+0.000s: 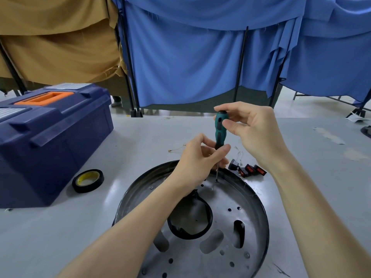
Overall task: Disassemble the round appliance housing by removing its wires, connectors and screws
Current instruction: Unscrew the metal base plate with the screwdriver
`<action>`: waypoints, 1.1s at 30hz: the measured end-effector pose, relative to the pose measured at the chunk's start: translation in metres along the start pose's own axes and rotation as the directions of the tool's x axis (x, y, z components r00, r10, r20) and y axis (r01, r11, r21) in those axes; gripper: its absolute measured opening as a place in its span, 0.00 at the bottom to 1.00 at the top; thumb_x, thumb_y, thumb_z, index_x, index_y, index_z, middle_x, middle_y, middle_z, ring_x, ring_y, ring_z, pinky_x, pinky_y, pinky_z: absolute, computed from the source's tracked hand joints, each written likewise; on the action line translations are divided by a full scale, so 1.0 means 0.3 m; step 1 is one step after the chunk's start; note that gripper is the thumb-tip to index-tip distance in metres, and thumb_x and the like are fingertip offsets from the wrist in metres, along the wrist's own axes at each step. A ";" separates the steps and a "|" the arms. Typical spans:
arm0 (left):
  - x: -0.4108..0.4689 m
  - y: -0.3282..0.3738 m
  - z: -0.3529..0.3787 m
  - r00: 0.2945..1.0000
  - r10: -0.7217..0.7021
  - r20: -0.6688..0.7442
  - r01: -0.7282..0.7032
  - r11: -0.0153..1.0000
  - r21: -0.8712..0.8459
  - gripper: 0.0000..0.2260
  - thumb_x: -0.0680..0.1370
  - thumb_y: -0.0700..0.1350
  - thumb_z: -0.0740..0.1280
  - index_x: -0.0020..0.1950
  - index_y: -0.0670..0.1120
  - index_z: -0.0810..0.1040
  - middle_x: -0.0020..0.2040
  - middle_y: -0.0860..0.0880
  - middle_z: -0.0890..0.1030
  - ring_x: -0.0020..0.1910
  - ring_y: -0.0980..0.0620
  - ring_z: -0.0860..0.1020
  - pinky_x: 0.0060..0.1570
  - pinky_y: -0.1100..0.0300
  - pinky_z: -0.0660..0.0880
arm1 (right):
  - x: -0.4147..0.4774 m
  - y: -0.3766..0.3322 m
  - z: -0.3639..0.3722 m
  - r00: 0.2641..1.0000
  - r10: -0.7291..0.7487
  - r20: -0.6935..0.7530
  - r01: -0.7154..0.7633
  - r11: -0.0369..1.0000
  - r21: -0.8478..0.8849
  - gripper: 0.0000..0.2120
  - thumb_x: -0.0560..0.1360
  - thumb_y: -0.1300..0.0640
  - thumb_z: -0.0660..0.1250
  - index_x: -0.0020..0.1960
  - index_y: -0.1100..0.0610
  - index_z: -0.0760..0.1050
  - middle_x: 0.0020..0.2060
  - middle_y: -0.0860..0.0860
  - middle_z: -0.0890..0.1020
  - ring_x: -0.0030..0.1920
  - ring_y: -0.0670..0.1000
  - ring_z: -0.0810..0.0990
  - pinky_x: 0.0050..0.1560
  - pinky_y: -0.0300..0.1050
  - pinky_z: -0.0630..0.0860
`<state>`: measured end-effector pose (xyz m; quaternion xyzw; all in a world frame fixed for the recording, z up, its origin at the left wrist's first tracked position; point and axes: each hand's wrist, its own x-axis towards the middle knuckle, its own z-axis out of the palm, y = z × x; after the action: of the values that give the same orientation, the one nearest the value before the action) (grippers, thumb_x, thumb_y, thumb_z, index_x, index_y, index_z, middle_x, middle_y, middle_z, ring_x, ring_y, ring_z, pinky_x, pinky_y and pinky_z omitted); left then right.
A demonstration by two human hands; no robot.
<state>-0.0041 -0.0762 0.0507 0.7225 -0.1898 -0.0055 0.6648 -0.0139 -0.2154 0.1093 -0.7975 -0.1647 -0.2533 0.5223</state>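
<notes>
We judge ourselves partway through. The round silver metal appliance housing lies open side up on the grey counter, close in front of us. Just beyond its far rim lie black switch blocks with red rockers and a thin loose wire with a brass-coloured end, which we take to be parts already removed.

The screws are the step in hand. The green and black screwdriver stands upright with its tip on a small screw near the plate's far edge. Our left hand pinches the low end of the handle, fingers curled round it. Our right hand grasps the handle's top between thumb and fingertips.

A near-right screw and a far-left screw still sit in the plate. A black loop rings the central opening, so we think several removals remain.
</notes>
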 end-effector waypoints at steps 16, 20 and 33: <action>-0.006 0.005 0.007 0.999 0.031 0.039 -0.033 0.999 0.042 0.10 0.84 0.46 0.57 0.57 0.42 0.74 0.39 0.43 0.84 0.41 0.45 0.83 0.49 0.55 0.80 | 0.000 -0.006 0.006 0.999 0.008 0.039 -0.005 0.997 -0.074 0.13 0.75 0.66 0.68 0.56 0.53 0.81 0.44 0.42 0.81 0.42 0.40 0.79 0.46 0.29 0.75; -0.006 0.008 0.004 0.999 0.028 0.024 -0.029 0.997 0.068 0.10 0.81 0.47 0.64 0.52 0.39 0.73 0.41 0.43 0.85 0.41 0.46 0.84 0.48 0.56 0.81 | -0.004 -0.008 0.009 1.000 -0.020 0.019 0.022 0.992 -0.121 0.13 0.71 0.53 0.75 0.55 0.50 0.81 0.48 0.48 0.79 0.44 0.41 0.78 0.46 0.36 0.77; -0.004 0.000 0.002 0.998 0.055 0.012 -0.056 0.994 0.096 0.10 0.81 0.46 0.63 0.51 0.39 0.75 0.40 0.43 0.85 0.41 0.46 0.84 0.49 0.51 0.81 | -0.006 -0.011 0.014 0.999 -0.031 -0.013 0.030 0.994 -0.102 0.11 0.71 0.56 0.76 0.53 0.51 0.83 0.48 0.47 0.80 0.45 0.42 0.79 0.46 0.37 0.78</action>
<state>-0.0052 -0.0765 0.0503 0.7482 -0.2130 0.0188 0.6280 -0.0162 -0.2101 0.1093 -0.8187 -0.1600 -0.2749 0.4780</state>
